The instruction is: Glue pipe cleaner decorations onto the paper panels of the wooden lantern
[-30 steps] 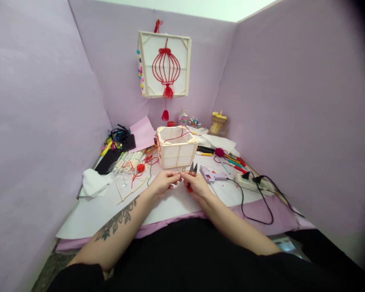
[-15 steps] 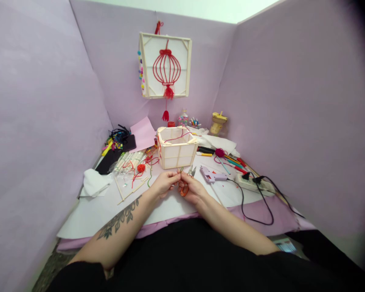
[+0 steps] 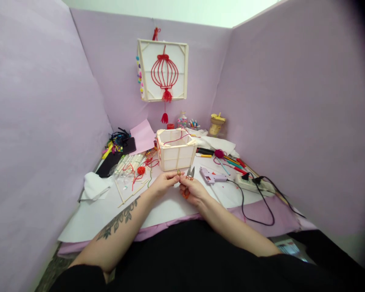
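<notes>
My left hand (image 3: pixel 165 182) pinches a small green piece (image 3: pixel 179 172), perhaps yarn, between thumb and fingers. Close against it, my right hand (image 3: pixel 194 190) is closed round orange-handled scissors (image 3: pixel 190 173); their blades point up and away from me, slightly apart. The fingertips of both hands nearly meet. Just beyond them stands an open-topped lantern frame (image 3: pixel 178 157) of pale sticks and white panels, with a dark red thread lying across its top. A finished-looking box lantern (image 3: pixel 164 71) with a red lantern design and tassel hangs at the back wall.
To the right lie a lilac glue gun (image 3: pixel 213 176), a power strip (image 3: pixel 255 184) with black cords, and a dark red yarn ball (image 3: pixel 219 153). On the left are a red yarn ball (image 3: pixel 141 170), bundled sticks (image 3: pixel 129 161), loose sticks and white cloth (image 3: pixel 95 185). Lilac walls enclose the table.
The scissors have turned more upright, with more of their blades showing. My hands have shifted slightly, still close together. The whole view has tilted up a little.
</notes>
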Available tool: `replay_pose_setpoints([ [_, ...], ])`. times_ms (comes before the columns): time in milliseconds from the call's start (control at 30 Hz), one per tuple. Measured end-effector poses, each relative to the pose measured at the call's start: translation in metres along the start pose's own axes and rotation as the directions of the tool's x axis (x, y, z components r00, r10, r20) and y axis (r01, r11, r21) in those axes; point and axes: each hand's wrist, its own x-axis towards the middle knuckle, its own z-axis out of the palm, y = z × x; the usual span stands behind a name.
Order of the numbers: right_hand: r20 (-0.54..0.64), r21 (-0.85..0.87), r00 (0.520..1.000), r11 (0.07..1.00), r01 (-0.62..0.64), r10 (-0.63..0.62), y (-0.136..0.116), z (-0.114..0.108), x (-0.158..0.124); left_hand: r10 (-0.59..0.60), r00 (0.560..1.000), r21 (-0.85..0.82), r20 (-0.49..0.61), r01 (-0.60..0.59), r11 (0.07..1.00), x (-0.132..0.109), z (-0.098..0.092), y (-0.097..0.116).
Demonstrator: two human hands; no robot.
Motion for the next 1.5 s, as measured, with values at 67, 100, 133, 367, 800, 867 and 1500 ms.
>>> replay_pose_setpoints([
  [67,0.011,-0.012,1.0,1.0,0.0,0.0,-0.003,0.001,-0.004,-0.021,1.0,-0.065,-0.013,0.021,0.998,0.001,-0.002,0.001],
  [100,0.017,-0.021,1.0,1.0,0.0,0.001,-0.004,0.002,-0.005,-0.027,0.999,-0.087,-0.02,0.025,0.996,0.001,-0.003,0.001],
  [133,0.024,-0.029,1.0,1.0,0.002,-0.001,-0.006,0.003,-0.007,-0.031,0.999,-0.104,-0.029,0.028,0.994,0.002,-0.003,0.001],
  [367,0.036,-0.122,0.992,0.985,0.124,-0.12,-0.015,0.004,-0.011,-0.091,0.98,-0.266,-0.174,0.042,0.963,0.004,-0.001,-0.001],
  [800,0.032,-0.304,0.975,0.928,0.217,-0.218,-0.014,0.004,-0.006,-0.125,0.968,-0.245,-0.219,0.069,0.967,0.002,0.005,0.002],
  [867,0.044,-0.304,0.974,0.926,0.223,-0.221,-0.015,0.001,-0.008,-0.095,0.964,-0.199,-0.249,0.046,0.979,0.001,0.004,0.003],
  [1500,0.241,-0.126,0.952,0.979,-0.163,0.189,-0.025,0.007,-0.028,0.165,0.939,0.274,-0.301,-0.081,0.958,-0.001,0.0,0.0],
])
